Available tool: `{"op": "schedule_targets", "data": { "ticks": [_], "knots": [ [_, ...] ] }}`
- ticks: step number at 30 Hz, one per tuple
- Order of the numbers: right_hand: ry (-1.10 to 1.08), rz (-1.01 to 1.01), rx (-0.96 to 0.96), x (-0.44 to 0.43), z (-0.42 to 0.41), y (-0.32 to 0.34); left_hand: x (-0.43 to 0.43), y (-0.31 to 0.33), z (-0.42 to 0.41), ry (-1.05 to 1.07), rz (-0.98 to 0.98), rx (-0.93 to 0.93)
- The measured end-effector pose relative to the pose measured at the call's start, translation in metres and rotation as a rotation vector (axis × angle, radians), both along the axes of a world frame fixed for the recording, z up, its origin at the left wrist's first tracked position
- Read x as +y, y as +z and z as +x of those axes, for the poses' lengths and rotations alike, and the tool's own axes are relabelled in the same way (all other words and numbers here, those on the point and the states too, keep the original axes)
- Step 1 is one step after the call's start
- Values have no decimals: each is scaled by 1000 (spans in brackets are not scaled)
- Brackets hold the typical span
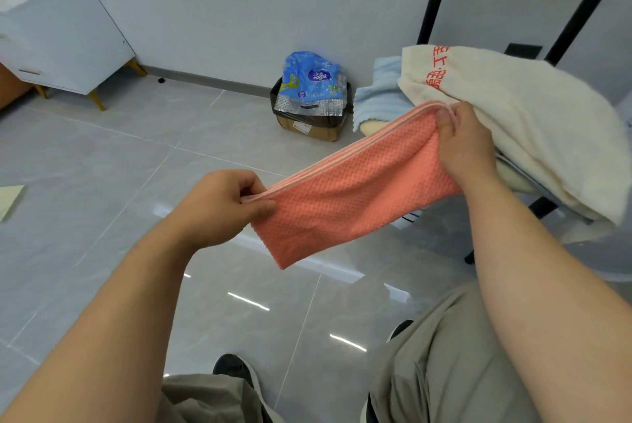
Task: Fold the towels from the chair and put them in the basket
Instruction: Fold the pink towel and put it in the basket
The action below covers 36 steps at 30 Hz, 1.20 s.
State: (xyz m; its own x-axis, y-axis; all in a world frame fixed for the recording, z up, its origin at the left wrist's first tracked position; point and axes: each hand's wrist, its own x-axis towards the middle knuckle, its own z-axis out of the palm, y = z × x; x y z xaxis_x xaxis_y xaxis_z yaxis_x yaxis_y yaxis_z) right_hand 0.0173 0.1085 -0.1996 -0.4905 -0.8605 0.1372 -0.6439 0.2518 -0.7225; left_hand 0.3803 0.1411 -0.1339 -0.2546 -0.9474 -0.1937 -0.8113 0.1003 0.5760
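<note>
A coral waffle-weave towel (345,197), folded into a long strip, hangs stretched in the air between my hands. My left hand (222,205) pinches its lower left end. My right hand (461,145) grips its upper right end. Behind my right hand a cream towel (506,121) with red characters lies draped over the chair seat (513,179). A light blue towel (379,94) lies on the chair behind it. No basket is in view.
A cardboard box (311,125) lined with a black bag and stuffed with a blue plastic package stands by the wall. A white cabinet (65,43) on gold legs is at the far left. Black table legs (434,2) rise behind the chair. Glossy grey tiles (113,162) cover the floor.
</note>
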Motion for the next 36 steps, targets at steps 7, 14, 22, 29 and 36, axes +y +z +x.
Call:
{"op": "schedule_targets", "data": {
  "ticks": [7,14,22,29,36],
  "knots": [
    [85,-64,-44,2,7,7,-6,1,11,152,-13,-5],
    [132,-127,-65,2,12,16,-15,1,29,261,254,141],
    [70,-134,-136,-5,16,19,-22,3,16,619,126,813],
    [42,-126,-159,-6,22,20,-18,8,-7,547,-495,334],
    [9,-52,-130,-8,17,16,-26,1,-3,680,-91,485]
  ]
}}
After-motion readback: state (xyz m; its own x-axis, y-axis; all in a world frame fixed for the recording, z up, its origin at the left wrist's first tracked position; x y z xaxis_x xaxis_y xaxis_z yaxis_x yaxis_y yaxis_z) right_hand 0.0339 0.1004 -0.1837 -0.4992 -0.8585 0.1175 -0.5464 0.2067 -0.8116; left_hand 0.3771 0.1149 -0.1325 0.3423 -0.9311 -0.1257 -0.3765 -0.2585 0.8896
